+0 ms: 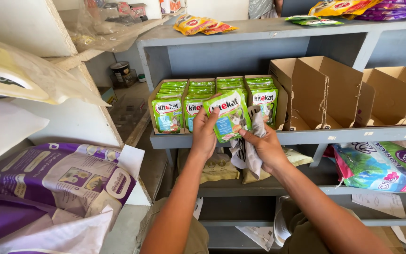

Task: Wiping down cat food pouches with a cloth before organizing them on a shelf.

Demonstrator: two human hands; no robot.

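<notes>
Green foil, glossy and flat, makes up the pouch (227,120) held up in front of the grey shelf (306,137). The left hand (204,134) clamps its left edge, thumb on the front and fingers behind. The right hand (265,146) pinches the pouch's lower right corner and also grips a crumpled grey cloth (249,150) that hangs down from the palm.

Just behind the pouch stand four open cardboard trays (152,110) packed upright with matching green pouches; the held one hides part of the third tray. To their right sit empty brown cartons (316,91), flaps open, with rough cut edges.

On the top board lie yellow sachets (198,24) and purple packs (395,9). The lower shelf holds beige bags (219,168) under the hands and a bright pink-and-green sack (381,167) at the right. At the left, a white rack carries a large purple bag (57,181) with a slick printed skin, and pale sacks (10,75) above it.

The shelf paint is matte grey-blue and scuffed. Between the two racks a dusty concrete floor (128,110) runs back to a small tin (118,70).
</notes>
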